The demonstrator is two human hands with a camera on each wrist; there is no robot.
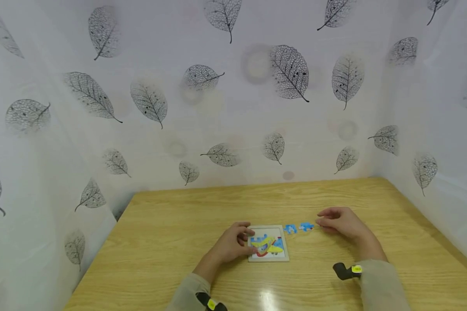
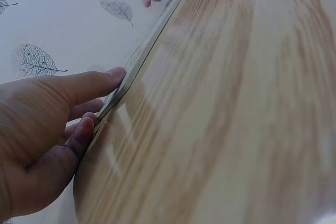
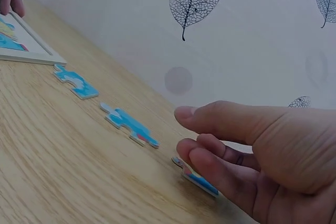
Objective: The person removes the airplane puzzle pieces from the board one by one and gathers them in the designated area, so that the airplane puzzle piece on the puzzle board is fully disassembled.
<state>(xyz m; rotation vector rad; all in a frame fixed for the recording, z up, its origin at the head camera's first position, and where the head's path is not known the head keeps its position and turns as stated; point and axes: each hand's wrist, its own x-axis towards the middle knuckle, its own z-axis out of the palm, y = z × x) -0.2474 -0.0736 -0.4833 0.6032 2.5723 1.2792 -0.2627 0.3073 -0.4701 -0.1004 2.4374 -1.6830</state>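
A square jigsaw tray (image 1: 269, 259) with a pale border lies on the table, partly filled with a picture of a yellow airplane. My left hand (image 1: 232, 242) holds its left side, thumb and fingers bent at the border. Right of the tray lie two loose blue puzzle pieces, a nearer one (image 3: 77, 83) and a farther one (image 3: 128, 123). My right hand (image 1: 344, 221) hovers past them, thumb apart from the loosely bent fingers. A third puzzle piece (image 3: 198, 181), blue with some red, lies by those fingertips, partly hidden behind them in the right wrist view.
The wooden table (image 1: 171, 224) extends around the tray on all sides. White curtains (image 1: 233, 108) printed with dark leaves hang behind it and along both sides. Each sleeve bears a black wrist camera mount, such as the right one (image 1: 342, 271).
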